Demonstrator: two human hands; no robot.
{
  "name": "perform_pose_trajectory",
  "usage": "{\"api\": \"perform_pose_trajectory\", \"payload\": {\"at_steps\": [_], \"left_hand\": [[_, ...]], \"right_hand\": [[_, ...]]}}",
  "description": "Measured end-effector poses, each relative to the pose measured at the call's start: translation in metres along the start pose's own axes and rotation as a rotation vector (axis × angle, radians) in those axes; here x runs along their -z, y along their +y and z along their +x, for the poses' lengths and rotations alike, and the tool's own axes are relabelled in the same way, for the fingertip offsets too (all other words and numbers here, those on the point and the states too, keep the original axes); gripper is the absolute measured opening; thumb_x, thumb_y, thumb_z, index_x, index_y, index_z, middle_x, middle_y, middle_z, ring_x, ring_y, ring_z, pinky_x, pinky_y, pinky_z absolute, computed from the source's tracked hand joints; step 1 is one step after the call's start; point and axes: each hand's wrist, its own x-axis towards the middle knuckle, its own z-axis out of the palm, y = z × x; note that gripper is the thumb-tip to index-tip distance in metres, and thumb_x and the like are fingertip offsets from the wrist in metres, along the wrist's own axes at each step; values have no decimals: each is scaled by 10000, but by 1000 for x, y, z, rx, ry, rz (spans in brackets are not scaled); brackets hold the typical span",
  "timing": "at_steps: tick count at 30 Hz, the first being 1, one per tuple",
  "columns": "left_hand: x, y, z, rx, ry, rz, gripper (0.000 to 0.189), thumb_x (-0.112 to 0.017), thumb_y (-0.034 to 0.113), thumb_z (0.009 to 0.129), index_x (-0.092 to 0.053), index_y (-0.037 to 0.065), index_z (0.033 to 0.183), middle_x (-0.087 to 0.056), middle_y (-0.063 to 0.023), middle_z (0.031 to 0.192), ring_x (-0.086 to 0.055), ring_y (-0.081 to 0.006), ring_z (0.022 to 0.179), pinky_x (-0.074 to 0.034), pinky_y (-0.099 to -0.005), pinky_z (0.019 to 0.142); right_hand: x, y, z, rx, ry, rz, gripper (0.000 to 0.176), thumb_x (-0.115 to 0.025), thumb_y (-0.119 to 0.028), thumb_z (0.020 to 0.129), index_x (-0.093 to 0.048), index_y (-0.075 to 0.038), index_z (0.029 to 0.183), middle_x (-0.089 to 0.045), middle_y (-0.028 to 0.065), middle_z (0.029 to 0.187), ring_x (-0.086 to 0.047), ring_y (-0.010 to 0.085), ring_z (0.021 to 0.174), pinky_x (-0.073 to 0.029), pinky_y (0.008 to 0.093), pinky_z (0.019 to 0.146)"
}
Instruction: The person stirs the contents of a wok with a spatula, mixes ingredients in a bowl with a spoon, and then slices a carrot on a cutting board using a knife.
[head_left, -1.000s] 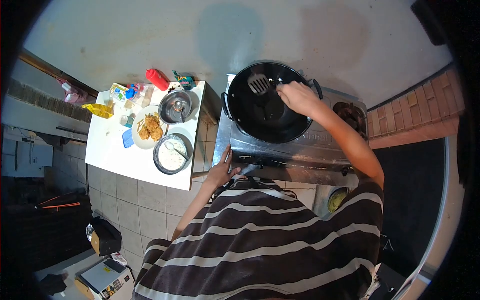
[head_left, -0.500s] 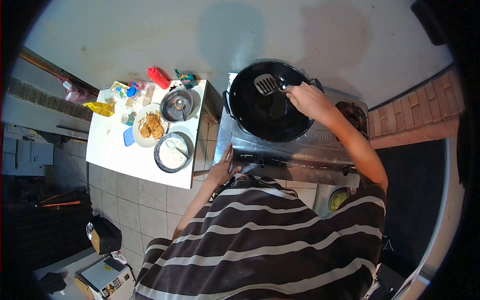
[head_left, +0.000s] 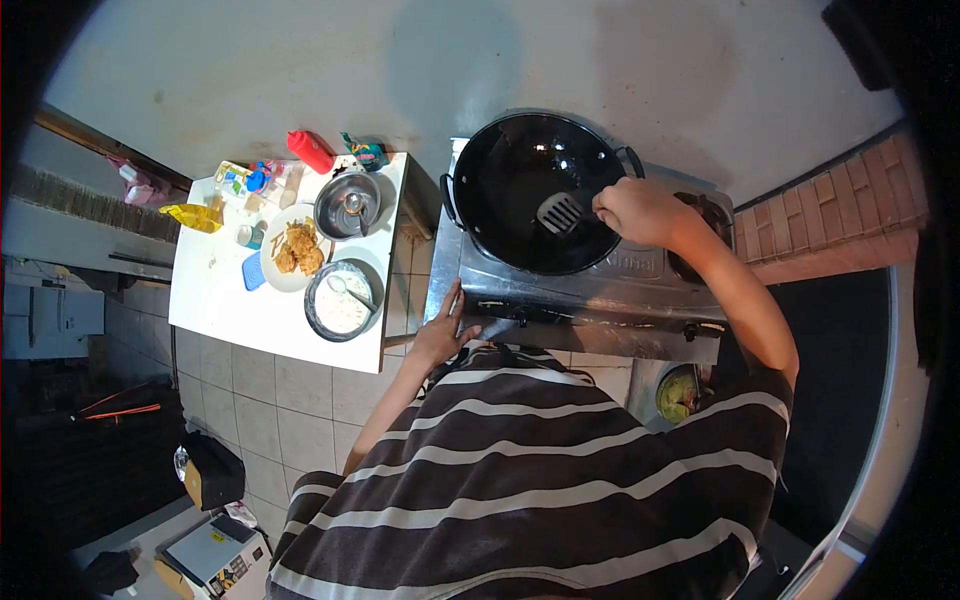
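Observation:
My right hand (head_left: 640, 210) is closed round the handle of a slotted spatula (head_left: 560, 213). The spatula's head is inside a black two-handled wok (head_left: 500, 190), low over its near right part, where dark, shiny oil shows. The wok stands on the left side of a metal gas stove (head_left: 590, 290). My left hand (head_left: 442, 328) lies with fingers stretched out against the stove's front left corner, holding nothing.
On the white table (head_left: 230, 320) at left are a plate of fried food (head_left: 300, 250), a steel bowl (head_left: 347, 205), a bowl of white batter with a spoon (head_left: 340, 302), and a red squeeze bottle (head_left: 311, 151). A brick ledge (head_left: 830, 220) borders the stove's right.
My right hand has moved the spatula from the wok's upper middle down towards its near right side. The left hand stays at the stove's corner. The view has shifted slightly.

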Motion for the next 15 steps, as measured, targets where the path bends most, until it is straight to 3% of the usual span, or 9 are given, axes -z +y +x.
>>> {"api": "perform_pose_trajectory", "payload": {"at_steps": [4, 7, 9, 15], "left_hand": [[1, 2, 0, 12, 12, -12, 857, -540, 527, 952, -213, -5, 1539, -20, -80, 1656, -505, -397, 1290, -476, -468, 1010], [-3, 2, -3, 3, 39, -16, 859, -543, 525, 950, -214, -10, 1537, -22, -77, 1657, -510, -397, 1284, -477, -464, 1008], [-3, 1, -2, -8, 60, -17, 860, -543, 525, 951, -213, -12, 1536, -20, -74, 1657, -518, -399, 1274, -479, -463, 1003], [0, 6, -3, 27, 10, -45, 854, -542, 514, 955, -210, -17, 1535, -8, -62, 1659, -569, -405, 1205, -496, -463, 968]], "right_hand": [[-13, -3, -2, -27, 34, -11, 176, -594, -93, 876, -705, -13, 986, -683, 233, 861, -663, 397, 837, -522, 468, 761], [-42, 6, -6, -15, 180, 22, 199, -560, -101, 890, -672, -31, 1039, -672, 246, 820, -668, 424, 791, -530, 503, 695], [-54, 8, -13, -53, 242, 73, 275, -547, -118, 920, -601, -59, 1183, -667, 253, 838, -659, 433, 784, -528, 511, 708], [-90, 8, -35, -187, 317, 145, 346, -536, -138, 942, -547, -82, 1284, -659, 257, 923, -649, 443, 848, -522, 528, 732]]}}
